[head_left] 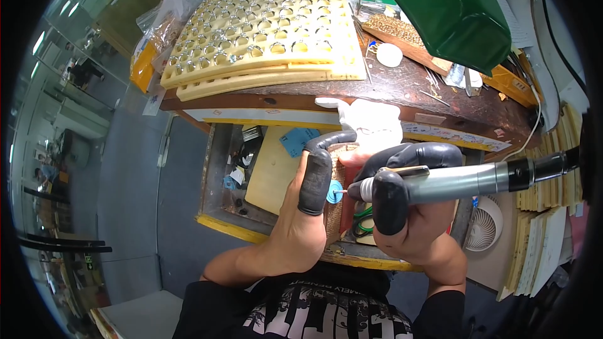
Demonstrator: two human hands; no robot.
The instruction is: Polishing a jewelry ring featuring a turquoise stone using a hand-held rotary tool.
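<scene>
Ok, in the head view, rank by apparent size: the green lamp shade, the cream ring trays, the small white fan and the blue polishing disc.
1. Cream ring trays
2. Green lamp shade, though nearness to the camera may enlarge it
3. Small white fan
4. Blue polishing disc

Ring trays (264,31) lie on the bench (402,88), behind both hands (352,194).

Left hand (301,213): black-capped thumb & forefinger pinch a small piece against a wooden peg (334,210), w/ a blue disc (333,192) just beside the thumb tip. Right hand (411,213), fingers also capped black, wraps a grey rotary handpiece (452,183); its tip touches the blue disc. Beyond the fingers: white cloth (370,122) on the wooden surface (402,91), then cream trays of rings (270,25). A small fan (487,226) sits right of the right-hand fingers.
</scene>
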